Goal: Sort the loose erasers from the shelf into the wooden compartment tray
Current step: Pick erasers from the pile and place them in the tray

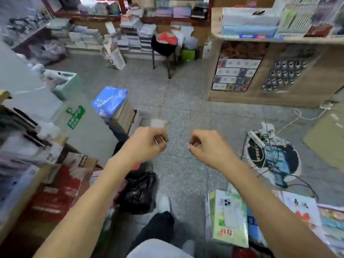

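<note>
Left hand (147, 144): fingers curled round small pale erasers (158, 124), held over the floor (186, 112).
Right hand (204, 146): curled, contents impossible to tell.
Tray: out of view.
Risk: blurred frame, loose pieces could slip floorward.

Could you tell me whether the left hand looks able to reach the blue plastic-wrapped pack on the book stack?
Probably not: the left hand already grips a small pale item, and the blue plastic-wrapped pack lies well beyond it.
</note>
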`<act>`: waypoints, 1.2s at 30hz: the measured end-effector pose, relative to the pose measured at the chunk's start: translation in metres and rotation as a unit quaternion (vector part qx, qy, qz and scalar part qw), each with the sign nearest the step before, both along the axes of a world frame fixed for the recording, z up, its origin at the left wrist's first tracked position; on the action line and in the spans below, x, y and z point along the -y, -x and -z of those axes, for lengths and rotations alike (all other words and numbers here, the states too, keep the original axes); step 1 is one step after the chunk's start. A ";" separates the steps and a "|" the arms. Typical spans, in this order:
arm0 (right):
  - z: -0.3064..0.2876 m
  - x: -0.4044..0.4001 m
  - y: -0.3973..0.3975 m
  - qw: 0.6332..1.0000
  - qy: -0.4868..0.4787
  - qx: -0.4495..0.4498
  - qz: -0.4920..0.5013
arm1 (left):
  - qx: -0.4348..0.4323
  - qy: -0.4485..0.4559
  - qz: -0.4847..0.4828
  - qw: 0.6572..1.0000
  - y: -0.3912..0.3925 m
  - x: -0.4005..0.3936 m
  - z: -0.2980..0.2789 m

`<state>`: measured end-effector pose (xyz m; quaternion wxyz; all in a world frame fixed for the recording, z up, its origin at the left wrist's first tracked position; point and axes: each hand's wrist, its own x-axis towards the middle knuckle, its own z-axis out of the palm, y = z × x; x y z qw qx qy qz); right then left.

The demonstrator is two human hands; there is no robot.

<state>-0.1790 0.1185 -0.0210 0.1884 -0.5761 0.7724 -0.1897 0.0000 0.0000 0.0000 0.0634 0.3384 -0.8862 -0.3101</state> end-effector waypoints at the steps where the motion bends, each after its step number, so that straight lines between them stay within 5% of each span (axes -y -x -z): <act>1: 0.008 0.008 0.003 1.000 -0.007 0.006 0.003 | 0.008 -0.015 -0.008 1.000 0.002 0.010 0.009; 20: 0.071 0.236 0.127 0.982 -0.111 0.116 0.098 | 0.032 -0.124 -0.050 0.991 0.110 0.258 0.072; 36: 0.063 0.500 0.331 0.988 -0.093 0.117 0.024 | 0.038 -0.158 -0.113 0.980 0.315 0.474 0.094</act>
